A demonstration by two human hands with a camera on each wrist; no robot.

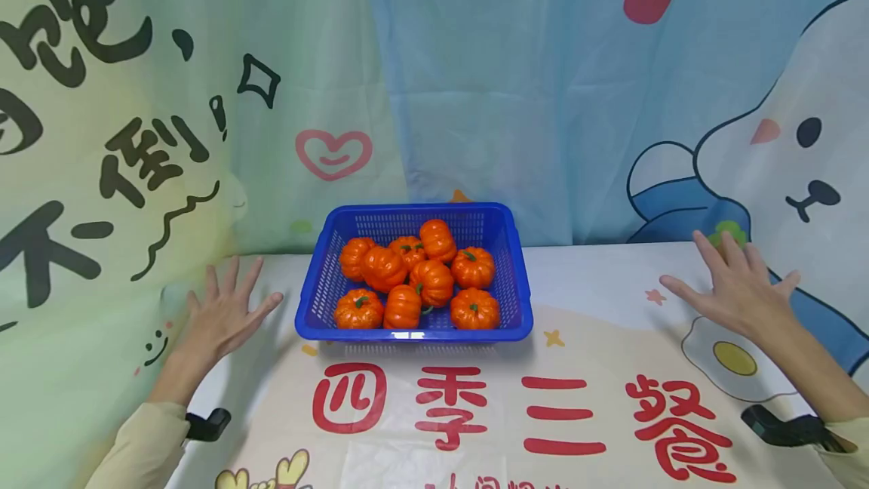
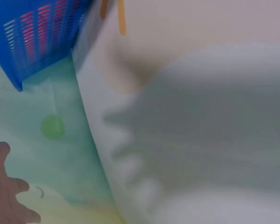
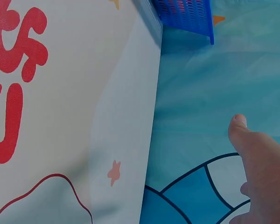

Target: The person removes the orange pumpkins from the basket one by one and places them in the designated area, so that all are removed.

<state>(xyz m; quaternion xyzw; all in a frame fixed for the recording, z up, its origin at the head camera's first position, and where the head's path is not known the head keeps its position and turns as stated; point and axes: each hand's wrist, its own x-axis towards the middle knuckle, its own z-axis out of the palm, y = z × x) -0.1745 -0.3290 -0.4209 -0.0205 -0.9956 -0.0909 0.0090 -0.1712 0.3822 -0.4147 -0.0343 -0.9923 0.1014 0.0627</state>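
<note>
Basket [image 1: 434,336], blue with slotted walls, stands upright at the middle of the table [image 1: 591,323], near its far edge, and we count nine orange pumpkins [image 1: 431,283] inside it. We judge that the raised walls serve to keep these rounded items together, since several lean against one another. We find the left hand [image 1: 227,315] on the left, well apart from the basket, its fingers spread and its thumb angled towards the middle. We find the right hand [image 1: 740,285] on the right, likewise well apart, its fingers fanned and holding nothing. Neither hand touches the basket or the pumpkins; in our judgement, this wide placement leaves both in full view. Finger-shaped shadows in the left wrist view suggest to us that the left hand is raised above the table. A printed curtain [image 1: 468,96] hangs behind, on the far side.
</note>
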